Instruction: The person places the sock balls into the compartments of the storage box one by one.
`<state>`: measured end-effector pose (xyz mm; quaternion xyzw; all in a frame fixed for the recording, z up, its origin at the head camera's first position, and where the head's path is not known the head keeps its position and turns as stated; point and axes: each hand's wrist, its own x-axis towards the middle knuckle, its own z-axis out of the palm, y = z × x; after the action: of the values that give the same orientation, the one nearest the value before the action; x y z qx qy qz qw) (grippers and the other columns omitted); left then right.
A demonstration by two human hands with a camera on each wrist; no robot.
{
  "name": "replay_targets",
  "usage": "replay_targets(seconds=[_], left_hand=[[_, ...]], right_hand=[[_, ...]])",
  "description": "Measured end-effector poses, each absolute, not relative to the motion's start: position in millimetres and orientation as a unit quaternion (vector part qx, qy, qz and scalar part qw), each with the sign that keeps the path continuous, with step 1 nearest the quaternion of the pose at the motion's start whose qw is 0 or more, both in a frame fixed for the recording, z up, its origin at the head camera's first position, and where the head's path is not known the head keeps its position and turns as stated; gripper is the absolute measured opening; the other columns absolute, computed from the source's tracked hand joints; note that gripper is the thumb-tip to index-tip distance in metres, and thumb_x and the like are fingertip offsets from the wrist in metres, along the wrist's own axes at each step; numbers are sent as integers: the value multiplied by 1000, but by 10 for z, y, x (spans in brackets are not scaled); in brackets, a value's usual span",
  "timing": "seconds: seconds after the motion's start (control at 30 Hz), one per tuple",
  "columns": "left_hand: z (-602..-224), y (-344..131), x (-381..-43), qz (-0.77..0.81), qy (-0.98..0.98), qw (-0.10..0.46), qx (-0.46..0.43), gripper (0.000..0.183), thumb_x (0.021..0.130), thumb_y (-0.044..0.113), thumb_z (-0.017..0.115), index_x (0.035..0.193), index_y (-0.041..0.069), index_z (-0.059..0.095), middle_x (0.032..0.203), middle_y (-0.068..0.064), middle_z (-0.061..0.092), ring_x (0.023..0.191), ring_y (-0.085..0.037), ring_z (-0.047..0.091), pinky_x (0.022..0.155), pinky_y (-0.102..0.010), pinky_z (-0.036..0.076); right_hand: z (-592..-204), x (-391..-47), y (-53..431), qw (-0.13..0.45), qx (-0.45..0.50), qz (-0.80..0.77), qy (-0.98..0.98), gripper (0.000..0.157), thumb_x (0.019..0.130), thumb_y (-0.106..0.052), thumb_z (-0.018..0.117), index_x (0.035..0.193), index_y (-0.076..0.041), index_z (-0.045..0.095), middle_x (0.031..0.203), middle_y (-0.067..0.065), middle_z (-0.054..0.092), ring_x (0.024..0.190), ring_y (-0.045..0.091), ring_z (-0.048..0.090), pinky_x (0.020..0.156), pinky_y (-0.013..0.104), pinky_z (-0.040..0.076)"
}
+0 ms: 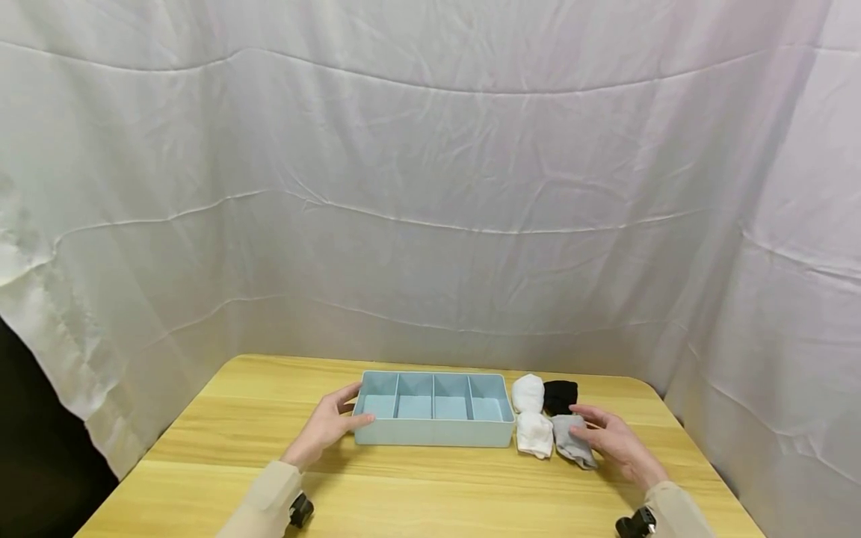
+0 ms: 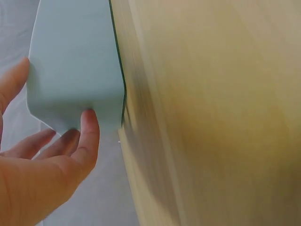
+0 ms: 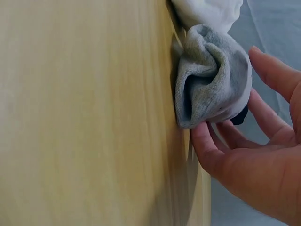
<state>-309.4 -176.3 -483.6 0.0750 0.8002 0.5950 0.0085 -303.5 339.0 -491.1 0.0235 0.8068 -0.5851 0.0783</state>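
A pale blue box (image 1: 433, 433) with several compartments stands on the table, its inside bare. My left hand (image 1: 329, 424) holds its left end, the thumb over the front rim and the other fingers against the end wall; the left wrist view shows fingertips on the box (image 2: 75, 56). At the box's right lie folded socks: two white ones (image 1: 528, 393), a black one (image 1: 560, 396) and a grey one (image 1: 572, 439). My right hand (image 1: 615, 441) is spread loosely around the right side of the grey sock (image 3: 216, 80), fingertips touching its edge.
The wooden table (image 1: 417, 493) has rounded far corners. Pale cloth curtains (image 1: 471, 261) hang behind it and on both sides. Each wrist wears a small black camera (image 1: 300, 510). A dark area (image 1: 40, 448) lies past the cloth at lower left.
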Motion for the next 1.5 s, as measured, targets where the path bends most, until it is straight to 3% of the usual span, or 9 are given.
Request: replay_targets(seconds=[0.23, 0.33, 0.57, 0.8, 1.1, 1.3, 1.5], left_hand=[[-4875, -1778, -3128, 611, 787, 22, 85, 80, 84, 15, 79, 150, 3, 36, 151, -25, 39, 130, -46, 47, 98, -47, 52], [-4875, -1771, -3135, 615, 784, 27, 86, 81, 84, 16, 78, 151, 5, 35, 152, -25, 39, 132, -46, 46, 99, -48, 51], [-4834, -1774, -3126, 614, 784, 34, 88, 83, 83, 19, 80, 152, 8, 35, 153, -25, 37, 133, -45, 46, 99, -48, 51], [-4819, -1753, -3114, 611, 787, 38, 79, 80, 83, 16, 79, 151, 8, 38, 151, -25, 39, 129, -44, 49, 97, -47, 53], [-4828, -1738, -3127, 610, 787, 52, 79, 85, 81, 20, 81, 152, 7, 35, 152, -26, 36, 130, -47, 47, 96, -45, 53], [-4829, -1777, -3113, 619, 780, 59, 70, 86, 80, 19, 81, 152, 7, 35, 152, -27, 36, 130, -47, 47, 93, -44, 55], [-4793, -1779, -3100, 618, 782, 55, 64, 83, 80, 17, 81, 151, 9, 38, 150, -27, 39, 119, -39, 59, 84, -41, 58]], right_hand=[[-4937, -3035, 3421, 93, 4, -586, 805, 65, 92, -15, 69, 146, 4, 38, 147, 30, 37, 107, 15, 54, 83, 26, 51], [-4927, -3032, 3421, 85, 2, -565, 821, 63, 91, -16, 71, 144, 3, 43, 141, 27, 46, 104, 15, 55, 80, 27, 52], [-4924, -3033, 3426, 69, 2, -530, 845, 45, 90, -20, 71, 127, 3, 59, 113, 7, 65, 94, 12, 57, 79, 26, 50], [-4980, -3030, 3504, 78, 6, -584, 808, 43, 93, -15, 68, 125, 10, 54, 103, -1, 65, 91, 9, 60, 80, 24, 53], [-4967, -3023, 3566, 78, 15, -636, 768, 36, 94, -15, 66, 122, 5, 54, 102, -3, 60, 90, 8, 60, 78, 23, 55], [-4957, -3082, 3517, 64, 27, -640, 765, 45, 94, -21, 67, 129, 3, 52, 106, -4, 61, 91, 9, 60, 79, 25, 56], [-4955, -3120, 3492, 48, 31, -657, 751, 52, 92, -19, 69, 136, 3, 51, 109, -5, 61, 92, 8, 61, 81, 23, 56]])
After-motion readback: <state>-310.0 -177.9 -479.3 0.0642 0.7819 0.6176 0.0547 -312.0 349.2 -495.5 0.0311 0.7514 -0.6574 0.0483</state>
